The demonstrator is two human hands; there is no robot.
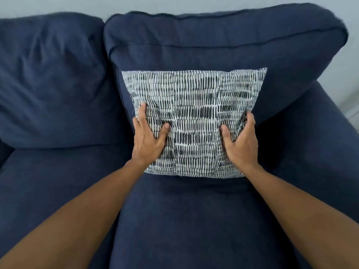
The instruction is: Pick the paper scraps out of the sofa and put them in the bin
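Note:
A dark blue sofa fills the view. A black-and-white patterned throw pillow leans upright against the right back cushion. My left hand grips the pillow's lower left side, thumb pressed into its front. My right hand grips the lower right side the same way. No paper scraps and no bin are in view; the pillow hides the seat crease behind it.
The left back cushion is rumpled. The sofa's right armrest rises beside the pillow. A pale wall runs behind the sofa. A seam splits the two seat cushions.

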